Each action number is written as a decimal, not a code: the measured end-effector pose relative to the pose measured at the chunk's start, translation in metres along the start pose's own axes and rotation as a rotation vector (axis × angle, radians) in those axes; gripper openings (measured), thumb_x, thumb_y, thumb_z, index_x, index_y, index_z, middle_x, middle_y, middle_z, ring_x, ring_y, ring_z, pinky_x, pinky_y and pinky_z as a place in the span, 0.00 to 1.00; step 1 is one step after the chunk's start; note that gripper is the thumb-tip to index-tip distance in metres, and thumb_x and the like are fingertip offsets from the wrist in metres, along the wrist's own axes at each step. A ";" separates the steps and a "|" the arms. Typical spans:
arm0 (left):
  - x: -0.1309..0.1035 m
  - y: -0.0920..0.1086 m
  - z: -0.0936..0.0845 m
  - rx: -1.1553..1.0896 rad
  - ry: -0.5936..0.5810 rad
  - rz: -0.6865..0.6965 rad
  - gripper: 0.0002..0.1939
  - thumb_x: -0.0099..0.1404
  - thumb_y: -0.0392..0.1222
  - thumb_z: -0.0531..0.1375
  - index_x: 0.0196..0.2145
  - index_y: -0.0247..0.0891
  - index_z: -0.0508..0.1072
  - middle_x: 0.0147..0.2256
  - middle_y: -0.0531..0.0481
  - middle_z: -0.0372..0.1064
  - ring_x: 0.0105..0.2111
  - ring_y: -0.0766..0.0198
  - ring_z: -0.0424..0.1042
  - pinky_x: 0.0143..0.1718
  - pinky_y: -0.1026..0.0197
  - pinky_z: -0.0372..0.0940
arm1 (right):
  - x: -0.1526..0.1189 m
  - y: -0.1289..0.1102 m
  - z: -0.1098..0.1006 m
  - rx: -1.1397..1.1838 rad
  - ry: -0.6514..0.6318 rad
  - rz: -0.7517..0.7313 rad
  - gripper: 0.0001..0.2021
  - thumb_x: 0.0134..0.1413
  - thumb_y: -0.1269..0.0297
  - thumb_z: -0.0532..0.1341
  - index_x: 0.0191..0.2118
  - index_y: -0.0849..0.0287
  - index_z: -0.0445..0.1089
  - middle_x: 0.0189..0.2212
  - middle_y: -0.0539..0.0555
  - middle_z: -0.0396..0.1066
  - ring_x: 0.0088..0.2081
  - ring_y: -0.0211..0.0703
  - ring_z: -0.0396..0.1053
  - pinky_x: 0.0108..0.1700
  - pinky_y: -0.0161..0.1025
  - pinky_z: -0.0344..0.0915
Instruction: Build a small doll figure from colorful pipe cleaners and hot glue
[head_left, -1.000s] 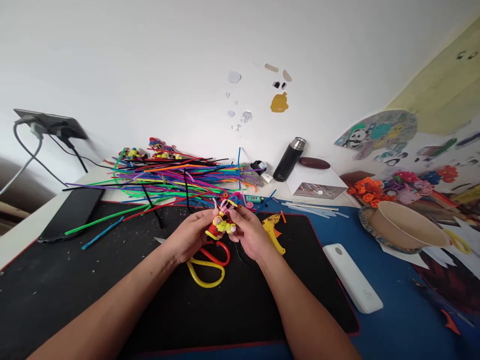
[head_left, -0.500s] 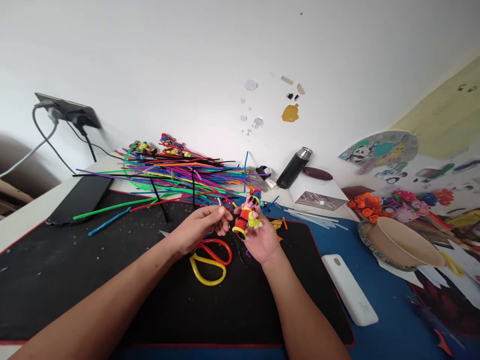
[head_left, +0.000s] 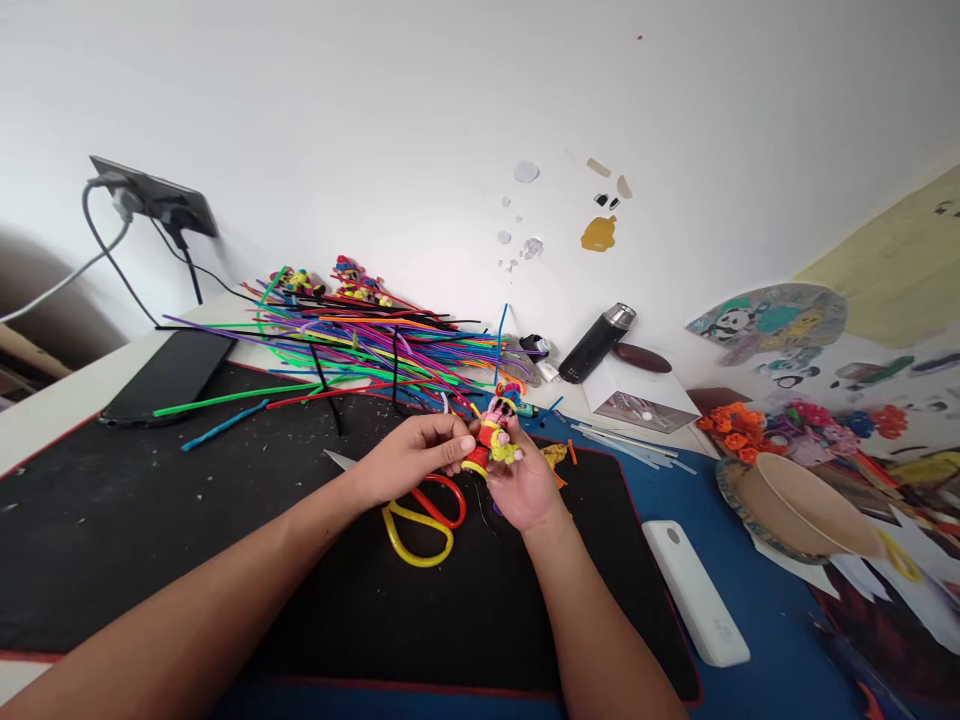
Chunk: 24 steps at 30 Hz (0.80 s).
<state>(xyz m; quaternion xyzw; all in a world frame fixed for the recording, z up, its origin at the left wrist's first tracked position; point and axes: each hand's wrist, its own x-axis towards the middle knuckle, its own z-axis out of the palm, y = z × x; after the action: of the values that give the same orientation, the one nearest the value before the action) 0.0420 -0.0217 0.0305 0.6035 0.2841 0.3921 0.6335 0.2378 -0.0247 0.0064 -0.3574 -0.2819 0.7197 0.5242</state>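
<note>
A small pipe-cleaner figure (head_left: 489, 440) in red, yellow and pink, with a multicoloured top, stands nearly upright between my hands. My right hand (head_left: 526, 485) holds it from the right, palm turned up and fingers partly hidden behind it. The thumb and fingers of my left hand (head_left: 424, 455) are closed at the figure's red left side. A short pale pipe-cleaner end (head_left: 445, 402) pokes up behind the left fingers; what it joins is hidden. Under my left wrist lie scissors (head_left: 420, 553) with one red and one yellow handle, their blade tip showing at the left.
A heap of coloured pipe cleaners (head_left: 390, 350) lies along the wall, with more small figures (head_left: 356, 280) behind. A black phone (head_left: 169, 378) rests at left. Toward the right are a black flask (head_left: 596, 345), a white power bank (head_left: 697, 595) and a beige bowl (head_left: 814, 505).
My left hand has moved right, from beside the figure onto its side. The right hand still holds the figure. The view has shifted slightly.
</note>
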 end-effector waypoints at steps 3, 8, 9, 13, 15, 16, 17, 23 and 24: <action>-0.002 0.001 0.001 0.041 0.008 0.036 0.27 0.68 0.66 0.67 0.31 0.37 0.72 0.28 0.55 0.64 0.28 0.66 0.61 0.33 0.61 0.60 | 0.001 0.001 0.000 0.038 0.003 0.006 0.20 0.49 0.47 0.80 0.37 0.56 0.80 0.29 0.49 0.78 0.23 0.35 0.65 0.22 0.33 0.60; -0.002 -0.003 0.001 0.047 0.021 0.058 0.26 0.72 0.66 0.63 0.32 0.38 0.69 0.27 0.55 0.63 0.28 0.66 0.61 0.32 0.61 0.59 | -0.002 0.001 0.005 0.076 -0.008 0.031 0.24 0.41 0.46 0.84 0.36 0.57 0.81 0.27 0.48 0.77 0.22 0.34 0.65 0.21 0.31 0.57; -0.002 -0.004 0.001 0.048 0.024 0.056 0.26 0.72 0.65 0.63 0.33 0.39 0.69 0.27 0.55 0.63 0.28 0.66 0.61 0.32 0.61 0.59 | -0.002 0.001 0.006 0.085 -0.007 0.037 0.25 0.39 0.46 0.84 0.35 0.58 0.80 0.26 0.47 0.76 0.22 0.33 0.65 0.21 0.30 0.56; -0.002 -0.010 0.001 0.061 0.054 0.045 0.25 0.72 0.64 0.63 0.33 0.39 0.68 0.27 0.56 0.62 0.27 0.66 0.60 0.30 0.62 0.57 | -0.003 0.001 0.008 0.102 0.004 0.049 0.25 0.38 0.47 0.85 0.34 0.58 0.79 0.27 0.48 0.76 0.22 0.34 0.65 0.20 0.30 0.54; -0.001 -0.012 0.001 0.085 0.086 0.049 0.24 0.72 0.63 0.63 0.33 0.40 0.68 0.26 0.56 0.61 0.26 0.66 0.59 0.30 0.62 0.57 | -0.002 0.000 0.006 0.105 0.011 0.047 0.25 0.39 0.46 0.84 0.36 0.58 0.79 0.29 0.49 0.78 0.23 0.33 0.66 0.21 0.31 0.55; 0.000 -0.013 -0.001 0.097 0.115 0.052 0.24 0.72 0.63 0.63 0.32 0.40 0.68 0.26 0.56 0.61 0.26 0.66 0.58 0.30 0.62 0.57 | -0.002 0.000 0.006 0.108 0.019 0.045 0.25 0.41 0.46 0.84 0.36 0.58 0.79 0.30 0.49 0.79 0.23 0.33 0.66 0.21 0.31 0.56; 0.002 -0.013 -0.003 0.104 0.153 0.058 0.23 0.72 0.61 0.63 0.31 0.40 0.68 0.25 0.56 0.61 0.26 0.66 0.58 0.30 0.61 0.57 | -0.001 -0.001 0.005 0.110 0.031 0.042 0.24 0.42 0.47 0.83 0.37 0.58 0.78 0.30 0.49 0.79 0.23 0.34 0.66 0.21 0.31 0.57; 0.013 -0.008 -0.037 -0.177 0.706 0.208 0.24 0.66 0.51 0.69 0.23 0.41 0.60 0.22 0.58 0.50 0.22 0.68 0.51 0.24 0.62 0.50 | 0.001 -0.014 0.004 0.105 0.160 -0.012 0.23 0.46 0.47 0.81 0.32 0.56 0.72 0.27 0.46 0.75 0.21 0.32 0.64 0.20 0.31 0.56; 0.014 -0.006 -0.042 -0.205 0.756 0.203 0.26 0.66 0.52 0.69 0.22 0.41 0.59 0.21 0.59 0.47 0.21 0.68 0.49 0.23 0.62 0.49 | 0.002 -0.016 0.005 0.095 0.170 -0.041 0.23 0.46 0.47 0.82 0.32 0.56 0.72 0.26 0.46 0.74 0.20 0.31 0.63 0.20 0.30 0.55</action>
<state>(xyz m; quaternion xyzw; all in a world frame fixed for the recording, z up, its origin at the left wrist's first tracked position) 0.0153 0.0137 0.0211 0.3755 0.3955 0.6733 0.4992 0.2420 -0.0187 0.0210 -0.3863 -0.2092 0.6884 0.5771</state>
